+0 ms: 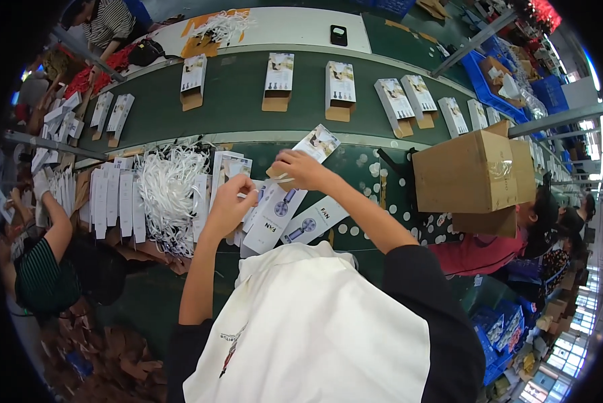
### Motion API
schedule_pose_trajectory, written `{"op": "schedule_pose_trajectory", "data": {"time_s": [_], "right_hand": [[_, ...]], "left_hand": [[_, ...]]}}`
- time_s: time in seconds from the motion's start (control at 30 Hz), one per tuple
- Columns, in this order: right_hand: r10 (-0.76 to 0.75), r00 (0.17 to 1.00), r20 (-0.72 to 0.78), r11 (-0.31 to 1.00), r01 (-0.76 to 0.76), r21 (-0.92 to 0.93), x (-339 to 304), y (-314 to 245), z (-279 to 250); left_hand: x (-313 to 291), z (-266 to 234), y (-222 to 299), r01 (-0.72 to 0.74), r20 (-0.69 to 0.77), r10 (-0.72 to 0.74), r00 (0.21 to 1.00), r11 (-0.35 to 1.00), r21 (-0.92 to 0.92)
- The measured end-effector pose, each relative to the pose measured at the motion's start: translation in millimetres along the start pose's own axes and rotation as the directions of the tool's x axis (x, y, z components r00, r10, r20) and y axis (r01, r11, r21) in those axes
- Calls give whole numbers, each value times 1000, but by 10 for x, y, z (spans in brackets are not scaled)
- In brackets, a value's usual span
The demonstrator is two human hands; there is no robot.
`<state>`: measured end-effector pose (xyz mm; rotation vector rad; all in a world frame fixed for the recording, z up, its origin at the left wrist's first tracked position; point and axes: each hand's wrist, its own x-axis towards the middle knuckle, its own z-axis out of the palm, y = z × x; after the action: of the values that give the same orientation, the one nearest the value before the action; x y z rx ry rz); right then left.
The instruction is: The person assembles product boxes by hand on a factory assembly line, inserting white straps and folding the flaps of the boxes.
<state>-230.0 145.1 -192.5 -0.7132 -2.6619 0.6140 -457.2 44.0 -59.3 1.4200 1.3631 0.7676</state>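
Observation:
My right hand (298, 169) is closed around the near end of a small printed carton (321, 142), whose picture side faces up and whose far end tilts away to the right. A bit of brown flap and a pale strip show under its fingers. To the left and a little nearer, my left hand (235, 203) has its fingers pinched together beside a small white bit; what they hold, I cannot make out. Below both hands lie white fan boxes (272, 216) with purple fan pictures, and another fan box (316, 219) lies slanted to their right.
A heap of white cords (172, 191) lies left of my hands, beside upright white boxes (113, 201). Open cartons (278, 77) are spaced along the green belt (234, 80) ahead. A large brown box (472, 171) stands right, near round white stickers (362, 228). People work on both sides.

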Motion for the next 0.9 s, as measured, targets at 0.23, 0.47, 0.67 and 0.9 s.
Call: {"op": "schedule_pose_trajectory", "data": {"time_s": [0.23,0.47,0.67,0.9], "right_hand": [[50,995,87,839,6,-545,-207,814,63],[275,954,-120,961,-269,60,-104,375,-1029],[-125,979,-162,971,87,-221,859,619,-1459],[-87,986,145,628,168,-760,1464,1967,-558]], "left_hand": [[478,294,629,-257,143,242,960,962,96],[904,614,492,-329,39,438,898,611,720],[-33,-66,68,-76,-394,363,844,809,583],[-1111,-396,-959,365,-559,-26,829,782,505]]}}
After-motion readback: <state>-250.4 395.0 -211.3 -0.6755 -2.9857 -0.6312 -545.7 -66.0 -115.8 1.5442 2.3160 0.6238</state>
